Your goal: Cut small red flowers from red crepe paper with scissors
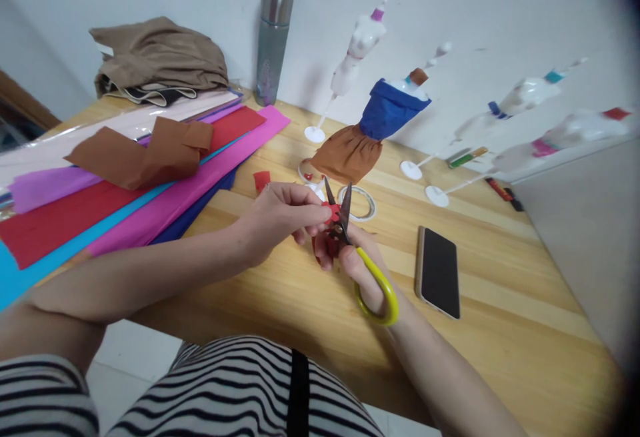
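Between thumb and fingers, my left hand (280,220) pinches a small red paper piece (332,212) with a scalloped edge. My right hand (357,257) grips scissors with yellow handles (384,294), the thumb through one loop. Their dark blades (345,205) are spread and point away from me, close to the red piece. More red shows under the right fingers, partly hidden. Just beyond the hands stands a small white mannequin wearing a blue top (393,109) and a gathered brown skirt (347,152). A red scrap (261,181) lies on the table behind my left hand.
Coloured paper strips (190,204) and a folded brown piece (145,157) cover the left side. Brown cloth (160,57) and a steel flask (274,40) stand behind. White mannequins (367,37) line the wall. A tape roll (367,204) and phone (439,272) lie nearby.
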Demonstrator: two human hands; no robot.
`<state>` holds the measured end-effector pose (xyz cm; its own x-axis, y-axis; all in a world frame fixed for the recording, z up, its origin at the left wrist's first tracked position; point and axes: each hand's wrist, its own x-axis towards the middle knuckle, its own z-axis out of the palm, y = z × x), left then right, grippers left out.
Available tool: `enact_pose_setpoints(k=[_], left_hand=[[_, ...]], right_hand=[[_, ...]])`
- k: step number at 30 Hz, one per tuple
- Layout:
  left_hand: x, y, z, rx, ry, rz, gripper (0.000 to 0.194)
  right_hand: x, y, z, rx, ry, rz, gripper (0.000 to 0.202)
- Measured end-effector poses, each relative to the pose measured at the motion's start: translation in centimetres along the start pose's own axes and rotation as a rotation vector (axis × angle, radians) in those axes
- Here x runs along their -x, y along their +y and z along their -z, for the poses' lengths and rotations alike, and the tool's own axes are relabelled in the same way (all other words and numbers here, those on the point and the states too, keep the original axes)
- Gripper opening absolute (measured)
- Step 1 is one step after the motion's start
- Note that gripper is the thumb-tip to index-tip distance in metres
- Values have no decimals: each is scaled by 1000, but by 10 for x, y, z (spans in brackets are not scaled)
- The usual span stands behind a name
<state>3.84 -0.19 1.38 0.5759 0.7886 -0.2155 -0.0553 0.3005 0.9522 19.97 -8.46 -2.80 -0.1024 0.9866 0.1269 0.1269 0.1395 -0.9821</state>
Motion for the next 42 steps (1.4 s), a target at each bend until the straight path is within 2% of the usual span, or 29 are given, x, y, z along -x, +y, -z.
enact_pose_setpoints(k=[5, 15, 20, 24, 30, 42], left_hand=[[-1, 0, 0, -10, -1, 12, 18], [2, -5, -2, 28, -22, -22, 20], [1, -4, -1, -15, -27, -50, 20], [-1, 4, 3, -88, -38, -73, 15], [-7, 14, 10, -135, -123, -45, 19], [-7, 17, 12, -154, -127, 33, 25]], right_hand=[[-2, 1, 7, -38, -71, 12, 50], [1, 8, 1, -109, -71, -5, 50], [-2, -2, 5, -70, -67, -11, 51], [-4, -10, 15, 30, -139, -19, 53], [-4, -13, 27, 119, -210, -83, 57], [-3, -14, 26, 125, -238, -120, 59]])
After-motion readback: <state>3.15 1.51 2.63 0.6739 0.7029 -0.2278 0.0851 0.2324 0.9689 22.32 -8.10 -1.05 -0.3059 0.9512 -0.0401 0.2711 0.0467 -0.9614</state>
